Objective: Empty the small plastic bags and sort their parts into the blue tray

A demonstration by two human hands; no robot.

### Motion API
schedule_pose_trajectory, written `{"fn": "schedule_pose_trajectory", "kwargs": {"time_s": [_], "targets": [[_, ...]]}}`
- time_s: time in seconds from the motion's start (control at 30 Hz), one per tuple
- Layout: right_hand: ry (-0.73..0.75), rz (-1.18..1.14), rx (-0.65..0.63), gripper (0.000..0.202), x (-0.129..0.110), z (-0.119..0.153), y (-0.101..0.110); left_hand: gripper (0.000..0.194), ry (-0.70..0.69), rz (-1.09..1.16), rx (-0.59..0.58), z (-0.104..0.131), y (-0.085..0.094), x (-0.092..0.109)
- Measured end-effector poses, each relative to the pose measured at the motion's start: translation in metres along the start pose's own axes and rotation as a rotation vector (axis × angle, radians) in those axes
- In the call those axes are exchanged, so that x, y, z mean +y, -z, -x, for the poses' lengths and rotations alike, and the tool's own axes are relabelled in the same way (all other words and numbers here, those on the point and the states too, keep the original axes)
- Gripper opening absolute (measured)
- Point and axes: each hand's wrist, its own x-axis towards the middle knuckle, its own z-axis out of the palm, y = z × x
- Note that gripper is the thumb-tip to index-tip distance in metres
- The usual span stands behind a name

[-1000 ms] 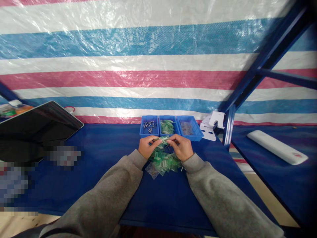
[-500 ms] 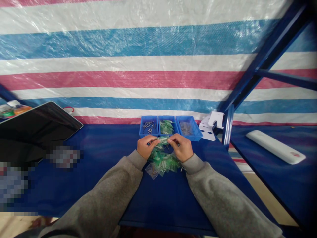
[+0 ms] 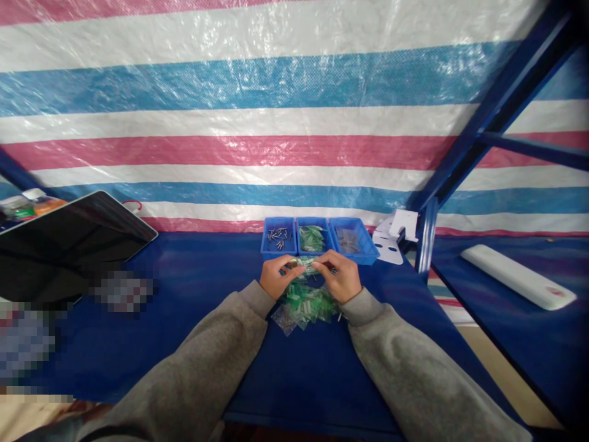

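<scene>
Between my two hands is a small clear plastic bag (image 3: 306, 265) with pale green contents. My left hand (image 3: 278, 276) pinches its left side between thumb and fingers. On the other side my right hand (image 3: 339, 274) grips it in the same way. Below them a pile of small bags with green pieces (image 3: 308, 302) lies on the blue table (image 3: 285, 374). Just beyond the hands stand three blue bins: the left bin (image 3: 263, 247) holds metal screws or pins (image 3: 278, 236), the middle one green pieces (image 3: 311, 238), the right one clear bags (image 3: 348, 239).
A dark flat screen (image 3: 78, 245) leans at the left. White metal brackets (image 3: 391, 238) sit right of the bins, beside a blue frame post (image 3: 427, 236). A long white device (image 3: 518, 276) lies on the right-hand table. A striped plastic sheet (image 3: 276, 150) hangs behind.
The fingers have shifted slightly on the small bag, and it looks a little more bunched between them. The whole view has moved slightly; the bins and pile stay put.
</scene>
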Motion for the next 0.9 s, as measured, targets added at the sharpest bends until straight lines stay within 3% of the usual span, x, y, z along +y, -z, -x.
{"fn": "schedule_pose_trajectory", "kwargs": {"time_s": [0.23,0.5,0.6,0.63,0.7,0.77,0.9], "targets": [[-0.008,-0.086,-0.064,0.029,-0.004,0.002,0.002,0.029,0.073,0.016,0.042,-0.001,-0.001,-0.012],[0.126,-0.058,-0.049,0.029,0.0,0.002,0.001,0.028,0.216,0.353,-0.011,-0.002,-0.003,-0.01],[0.161,-0.016,0.004,0.024,0.001,0.001,0.001,0.047,0.242,0.422,-0.023,-0.001,-0.004,-0.008],[0.172,-0.008,0.023,0.022,0.002,0.0,0.001,0.054,0.235,0.418,-0.033,-0.001,-0.003,-0.007],[0.184,0.007,0.052,0.017,0.001,-0.001,0.001,0.048,0.188,0.359,-0.061,-0.001,-0.002,-0.006],[0.175,0.019,0.061,0.014,0.0,-0.001,0.002,0.033,0.076,0.245,-0.066,-0.001,0.001,-0.003],[0.144,0.032,0.034,0.014,-0.001,-0.002,0.002,0.033,-0.173,0.02,0.012,-0.002,0.006,0.003]]}}
